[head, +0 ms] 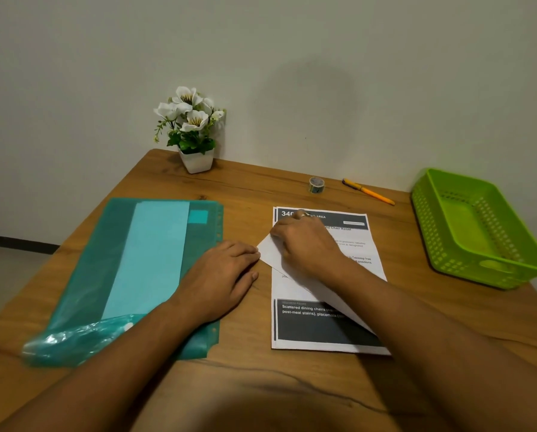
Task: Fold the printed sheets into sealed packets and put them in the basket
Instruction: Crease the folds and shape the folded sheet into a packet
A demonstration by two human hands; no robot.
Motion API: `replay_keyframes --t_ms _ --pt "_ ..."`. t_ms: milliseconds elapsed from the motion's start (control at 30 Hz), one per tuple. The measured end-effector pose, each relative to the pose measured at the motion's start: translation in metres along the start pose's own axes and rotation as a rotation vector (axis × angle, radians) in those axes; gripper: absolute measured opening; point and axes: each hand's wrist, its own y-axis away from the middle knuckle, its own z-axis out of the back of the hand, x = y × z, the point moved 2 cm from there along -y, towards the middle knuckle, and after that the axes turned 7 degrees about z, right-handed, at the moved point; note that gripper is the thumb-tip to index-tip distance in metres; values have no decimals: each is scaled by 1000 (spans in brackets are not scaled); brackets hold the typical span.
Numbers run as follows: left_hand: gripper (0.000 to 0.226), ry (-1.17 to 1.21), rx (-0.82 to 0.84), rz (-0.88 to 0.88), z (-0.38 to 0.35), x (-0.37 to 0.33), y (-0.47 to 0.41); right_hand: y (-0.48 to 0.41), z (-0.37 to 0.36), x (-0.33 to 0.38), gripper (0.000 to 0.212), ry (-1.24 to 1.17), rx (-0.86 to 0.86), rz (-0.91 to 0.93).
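- The printed sheet [318, 330] is lying on the wooden table [261, 388], straight in front of the person, with one corner turned over into a white flap [268, 254] that is pointing left past the sheet's left edge.
- The right hand [306, 244] is lying across the flap and pressing it down with its fingers spread over the paper, not gripping it.
- The left hand [226, 272] is resting flat and relaxed, holding nothing. Its fingertips are touching the tip of the flap, and its heel is sitting on the edge of a teal folder [120, 260].
- A strip of bare wood is showing between the folder and the sheet, and a wider stretch is lying open between the sheet and the green basket [429, 222], which is standing well apart at the right.
- Behind the sheet, a roll of tape [316, 184] and a yellow pen [368, 191] are lying near the plain wall; a pot of white flowers [196, 162] is standing at the far left corner.
- The right forearm is covering the sheet's right side, and most of the small print is too blurred to read.
- The right thumb is hidden beneath the hand.
- Crumpled clear plastic [74, 341] at the folder's near end is looking smeared.
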Motion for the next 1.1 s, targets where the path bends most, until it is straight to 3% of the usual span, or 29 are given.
replay_keyframes --t_ms 167,467,633,800,1100 --pt "41 0 2 0 -1 1 -1 17 -10 28 41 -40 -29 178" --pt "40 3 -4 -2 0 1 0 3 -7 -5 43 -36 -16 -68" --pt "40 3 -9 1 1 -1 0 0 3 8 30 -34 55 2" --pt "40 6 -4 0 1 0 0 16 -5 29 37 -76 9 125" --pt "42 10 -6 14 1 0 0 3 -5 -11 46 -80 15 -58"
